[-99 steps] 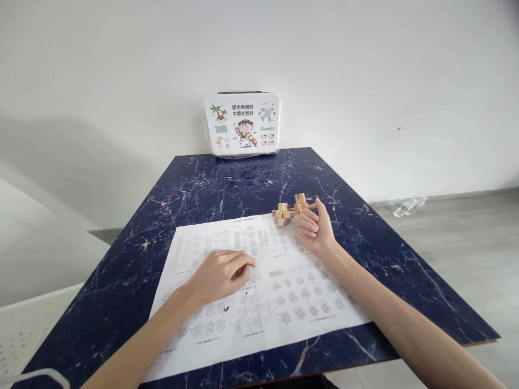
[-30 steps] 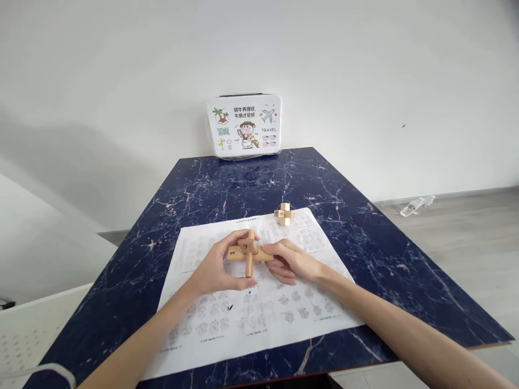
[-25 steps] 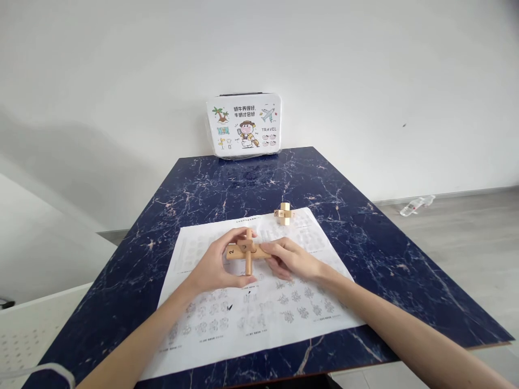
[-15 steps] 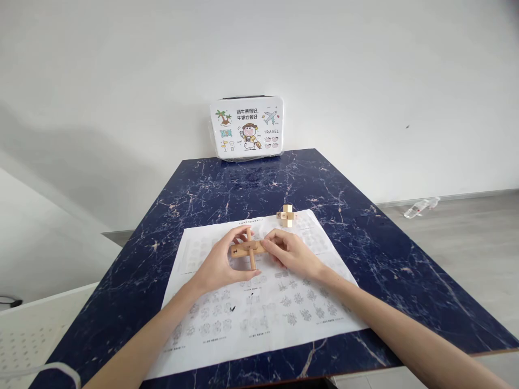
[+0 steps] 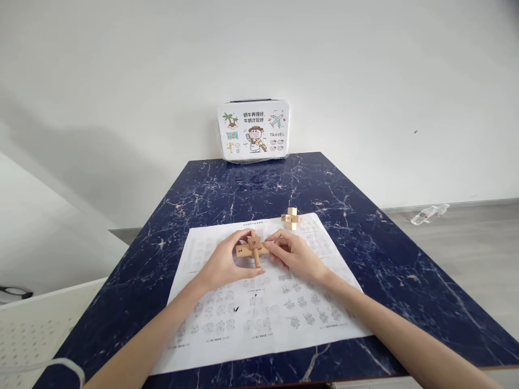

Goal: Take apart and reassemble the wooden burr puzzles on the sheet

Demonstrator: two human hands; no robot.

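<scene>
Both hands are on a wooden interlocking puzzle (image 5: 255, 244) held over the printed sheet. It has a flat piece marked 2, a round dowel crossing it, and a piece with a number on its face at the crossing. My left hand (image 5: 224, 261) curves around the left side, thumb at the dowel's near end and fingers at its far end. With thumb and index finger, my right hand (image 5: 295, 254) pinches the right end; the other fingers are curled under. Beyond my right hand, an assembled wooden cross puzzle (image 5: 291, 219) stands on the sheet's far edge.
The white instruction sheet (image 5: 219, 346), printed with puzzle diagrams, lies on a dark blue marbled table (image 5: 259, 189). A white cartoon-printed case (image 5: 254, 131) leans against the wall at the back. On the floor to the right lies a clear plastic bottle (image 5: 430, 214). A white perforated chair (image 5: 32, 329) is at left.
At the crossing, the middle piece has turned, so its numbered face now shows toward me. Both hands keep their grip. The whole view has shifted slightly.
</scene>
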